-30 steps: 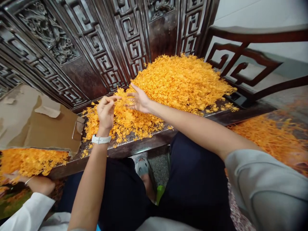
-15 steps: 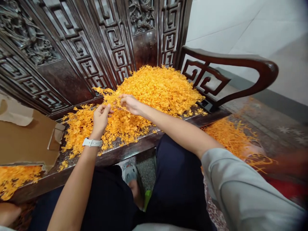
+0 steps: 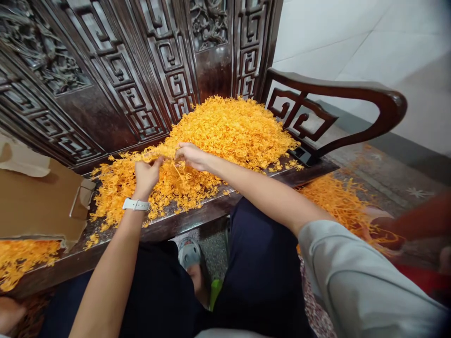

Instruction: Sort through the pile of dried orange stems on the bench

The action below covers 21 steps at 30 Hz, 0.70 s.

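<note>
A large mound of small orange-yellow, branching plastic pieces (image 3: 236,129) lies on a dark wooden bench (image 3: 186,220), thinning into a lower layer toward the left. Over this layer, my left hand (image 3: 146,177), wearing a white watch at the wrist, is closed with thumb and fingers around part of an orange plastic strand. To its right, my right hand (image 3: 190,156) pinches orange plastic too, its fingertips close to the left ones. A thin strand hangs between the hands. The orange heap behind blends with what they hold, so the exact shape is unclear.
At left stands a torn cardboard box (image 3: 38,202), with more orange pieces in front of it. The bench has a carved back (image 3: 123,89) and a curved armrest (image 3: 338,87). On the right, another person's arm (image 3: 419,216) reaches to long orange strands (image 3: 327,195).
My left hand has turned, its back now facing up more. The orange bunch that stuck out above the hands has dropped lower. The other person's blurred arm at right has shifted.
</note>
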Motion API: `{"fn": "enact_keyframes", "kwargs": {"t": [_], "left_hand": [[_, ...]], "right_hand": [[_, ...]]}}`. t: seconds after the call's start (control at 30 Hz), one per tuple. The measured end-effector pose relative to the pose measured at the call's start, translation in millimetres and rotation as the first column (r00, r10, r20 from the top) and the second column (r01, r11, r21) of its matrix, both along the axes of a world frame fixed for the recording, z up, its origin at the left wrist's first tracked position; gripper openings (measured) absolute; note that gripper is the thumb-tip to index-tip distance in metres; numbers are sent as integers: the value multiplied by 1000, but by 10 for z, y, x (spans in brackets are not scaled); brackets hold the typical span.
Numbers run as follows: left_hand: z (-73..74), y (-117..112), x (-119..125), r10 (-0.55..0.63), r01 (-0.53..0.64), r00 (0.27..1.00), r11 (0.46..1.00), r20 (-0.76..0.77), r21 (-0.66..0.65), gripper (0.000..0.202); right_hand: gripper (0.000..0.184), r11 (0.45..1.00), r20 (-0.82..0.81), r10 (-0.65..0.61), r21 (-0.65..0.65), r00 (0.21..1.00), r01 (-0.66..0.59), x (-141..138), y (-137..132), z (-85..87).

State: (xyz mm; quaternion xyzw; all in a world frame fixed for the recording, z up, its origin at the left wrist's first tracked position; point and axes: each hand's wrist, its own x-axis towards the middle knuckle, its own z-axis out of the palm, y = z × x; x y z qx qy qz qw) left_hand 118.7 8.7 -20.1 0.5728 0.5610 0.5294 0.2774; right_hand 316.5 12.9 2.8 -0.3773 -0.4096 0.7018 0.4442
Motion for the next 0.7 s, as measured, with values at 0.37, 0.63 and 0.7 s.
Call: {"fn": "enact_keyframes", "kwargs": {"t": [0.37,0.63,0.7], "left_hand": [[131,13,-406,115,-135,960,989,254,61,35],[143,-77,-36,-148,134,986,977,74,168,26],[171,-106,-9,-137,124,988,981,74,150,24]], "right_hand": [[9,989,118,-92,126,989,77,270,94,69],[17,975,169,36,210,985,-71,-89,-36,-73],[19,987,126,-36,158,991,16,-93,-11,-47]]}}
